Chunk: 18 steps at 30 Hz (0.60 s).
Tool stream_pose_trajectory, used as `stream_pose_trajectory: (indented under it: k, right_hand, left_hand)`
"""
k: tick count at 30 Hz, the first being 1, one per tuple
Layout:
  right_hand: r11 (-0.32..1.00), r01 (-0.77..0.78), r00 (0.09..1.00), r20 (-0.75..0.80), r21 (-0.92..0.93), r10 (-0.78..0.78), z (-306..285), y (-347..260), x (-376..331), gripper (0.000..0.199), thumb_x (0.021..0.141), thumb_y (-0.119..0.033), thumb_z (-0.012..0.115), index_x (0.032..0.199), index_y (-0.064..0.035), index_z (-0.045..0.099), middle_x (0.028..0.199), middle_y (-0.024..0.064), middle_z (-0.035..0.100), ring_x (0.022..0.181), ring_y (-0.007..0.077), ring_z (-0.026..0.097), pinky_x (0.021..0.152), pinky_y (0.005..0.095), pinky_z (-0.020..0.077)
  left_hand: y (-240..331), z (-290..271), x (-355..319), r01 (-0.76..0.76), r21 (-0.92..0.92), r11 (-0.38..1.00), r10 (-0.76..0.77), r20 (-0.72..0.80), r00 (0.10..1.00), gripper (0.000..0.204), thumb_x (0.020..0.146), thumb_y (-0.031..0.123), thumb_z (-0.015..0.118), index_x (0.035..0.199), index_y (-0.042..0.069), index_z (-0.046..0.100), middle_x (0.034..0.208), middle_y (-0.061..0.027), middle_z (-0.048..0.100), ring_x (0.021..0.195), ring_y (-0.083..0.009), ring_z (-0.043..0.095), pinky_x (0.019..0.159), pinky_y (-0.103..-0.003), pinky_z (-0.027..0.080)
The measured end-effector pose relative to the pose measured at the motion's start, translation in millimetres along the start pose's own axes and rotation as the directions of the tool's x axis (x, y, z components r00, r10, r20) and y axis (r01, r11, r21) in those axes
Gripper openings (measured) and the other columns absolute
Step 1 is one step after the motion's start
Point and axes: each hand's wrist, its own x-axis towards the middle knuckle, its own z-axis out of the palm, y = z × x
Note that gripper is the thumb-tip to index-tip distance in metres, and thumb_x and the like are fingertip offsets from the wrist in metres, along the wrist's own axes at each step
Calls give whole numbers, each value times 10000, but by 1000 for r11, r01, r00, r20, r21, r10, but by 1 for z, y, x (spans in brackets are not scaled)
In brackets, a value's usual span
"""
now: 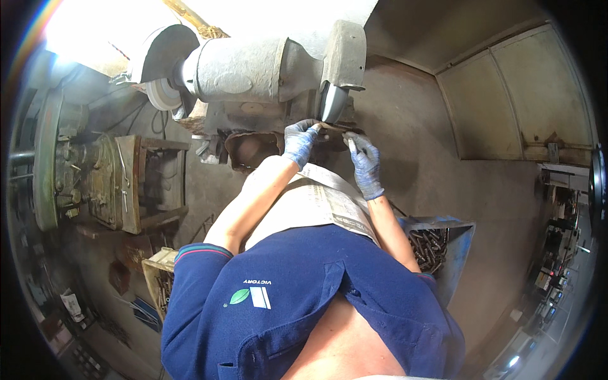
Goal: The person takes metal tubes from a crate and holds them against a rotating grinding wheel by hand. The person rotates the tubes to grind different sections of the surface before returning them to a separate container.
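Observation:
A grey bench grinder (237,71) stands in front of me, and its right grinding wheel (334,105) shows below a metal guard (345,57). Just under that wheel I hold a thin, dark, rod-like metal piece (333,128) crosswise between both hands. My left hand (299,143), in a blue-grey glove, pinches its left end. My right hand (365,167), gloved alike, is closed at its right end with the thumb and fingertips. The piece lies at the wheel's lower edge; whether it touches cannot be made out.
The grinder's left wheel (163,94) is pale. By my right forearm stands a blue bin (464,244) with many small metal parts; a yellowish crate (152,278) with parts sits at my left. Further left is a greenish machine (95,183). Metal panels (506,95) stand at far right.

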Motion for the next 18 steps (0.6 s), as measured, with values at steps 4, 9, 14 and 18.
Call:
stream_pose_trajectory:
  k: [4,9,14,18]
  right_hand:
    - [998,-64,996,57,23,63,18,-2,4,188,886,-73,554,1033,18,629,999,91,640,917,147,600,839,272,478]
    - [964,-109,994,24,243,107,42,5,9,159,816,-58,645,967,-11,664,956,85,672,855,121,624,782,252,486]
    - [962,-124,990,-29,243,135,31,18,9,137,831,-84,641,932,5,669,894,56,674,802,97,599,715,238,468]
    - [952,-190,974,-75,239,213,11,16,6,125,840,-110,640,876,6,671,793,-8,635,719,58,521,663,231,440]
  left_hand:
    - [9,-18,3,19,3,1000,-19,-20,1000,87,863,33,569,897,-30,619,773,-93,652,615,-150,614,556,-252,522]
    - [16,-36,5,-1,38,999,3,-50,999,83,867,36,558,881,-20,618,759,-91,650,625,-148,625,533,-259,528]
    - [16,-25,8,49,120,992,-46,-26,999,73,855,33,578,855,-22,626,747,-88,651,617,-145,620,556,-262,524]
    - [-1,-8,15,15,53,998,-16,14,1000,94,830,49,625,821,-44,632,727,-94,652,600,-141,606,532,-249,487]
